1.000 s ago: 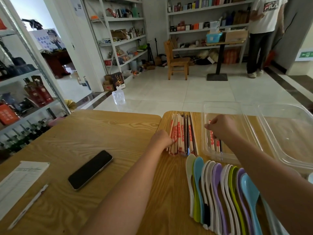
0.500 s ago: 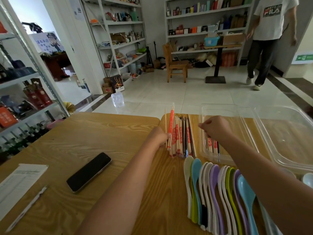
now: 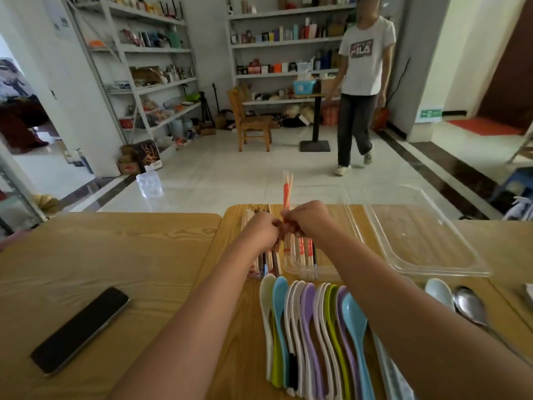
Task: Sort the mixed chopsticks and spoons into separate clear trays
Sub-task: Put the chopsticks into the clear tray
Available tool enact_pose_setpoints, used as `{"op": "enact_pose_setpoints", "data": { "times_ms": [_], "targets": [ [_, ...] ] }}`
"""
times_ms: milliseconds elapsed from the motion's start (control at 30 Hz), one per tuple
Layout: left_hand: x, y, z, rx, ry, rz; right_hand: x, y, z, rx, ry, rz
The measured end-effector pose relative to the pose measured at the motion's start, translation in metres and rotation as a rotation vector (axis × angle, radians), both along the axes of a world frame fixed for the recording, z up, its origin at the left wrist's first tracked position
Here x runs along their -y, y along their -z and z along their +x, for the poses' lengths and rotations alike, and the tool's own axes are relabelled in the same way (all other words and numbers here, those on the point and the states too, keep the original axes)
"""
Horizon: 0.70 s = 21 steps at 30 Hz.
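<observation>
1. Shelving stocked with boxes and bottles lines the far walls of a pale-tiled room. A wooden chair stands before it, and a person in a white T-shirt is on the open floor beyond.
2. Work surface: a wood-grain counter. A dark phone lies on its left part, well apart from the work.
3. Loose chopsticks lie in a bundle on the counter, just left of the near clear tray, which already holds several wrapped pairs laid lengthwise. A second clear tray sits to its right and holds nothing visible.
4. Plastic spoons in white, blue, purple and green lie overlapped in a row at the near edge. A pale ceramic spoon and a metal spoon lie to the right of them. No spoon is in a tray.
5. The left grip and right grip meet above the bundle, both curled around the lower end of one red-wrapped chopstick pair, which stands upright. The fingertips are hidden behind the knuckles.
6. Assessment: the pair appears to be passing from the bundle side to the tray side, and is held upright to clear the pile. Trays placed beside each stock keep transfers short. Spoon sorting is not yet begun.
</observation>
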<state>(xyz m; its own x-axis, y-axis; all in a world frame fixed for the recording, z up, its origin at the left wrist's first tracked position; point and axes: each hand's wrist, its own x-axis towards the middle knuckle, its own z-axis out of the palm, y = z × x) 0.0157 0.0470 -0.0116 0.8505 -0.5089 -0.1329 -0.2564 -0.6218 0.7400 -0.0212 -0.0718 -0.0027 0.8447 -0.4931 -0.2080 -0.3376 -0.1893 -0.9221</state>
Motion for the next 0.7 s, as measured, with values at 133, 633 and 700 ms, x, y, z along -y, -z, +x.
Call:
{"op": "enact_pose_setpoints", "data": {
  "times_ms": [133, 633, 700],
  "targets": [
    [0.005, -0.005, -0.007, -0.014, 0.042, 0.026, 0.008, 0.002, -0.005, -0.023, 0.054, 0.059],
    [-0.047, 0.014, 0.02, 0.065, -0.124, 0.015, 0.059, 0.056, -0.012, -0.21, 0.136, -0.158],
    [-0.05, 0.017, 0.021, 0.067, -0.134, 0.026, 0.06, 0.066, -0.012, -0.284, 0.115, -0.259]
  ]
}}
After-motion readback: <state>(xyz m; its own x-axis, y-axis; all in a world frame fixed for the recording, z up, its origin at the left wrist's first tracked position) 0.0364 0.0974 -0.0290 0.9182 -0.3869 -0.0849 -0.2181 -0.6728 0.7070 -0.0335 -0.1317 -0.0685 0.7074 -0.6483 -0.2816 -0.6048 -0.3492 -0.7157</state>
